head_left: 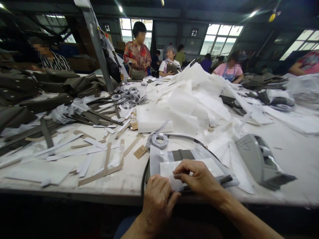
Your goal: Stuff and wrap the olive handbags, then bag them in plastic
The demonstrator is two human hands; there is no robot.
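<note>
A dark olive bag lies at the table's front edge, mostly covered by sheets of thin white paper. Its dark strap curves around the far side. My left hand rests at the near left of the bag, with fingers curled over the edge of the paper and the thumb pointing right. On the paper's near side, my right hand has thumb and index finger pinched together on a sheet. A coiled strap in clear wrap sits just beyond the bag.
A grey tape dispenser stands at right. Behind the bag rises a large heap of white paper. Paper strips and a brown tag lie at left, near dark bags. Several people work across the table.
</note>
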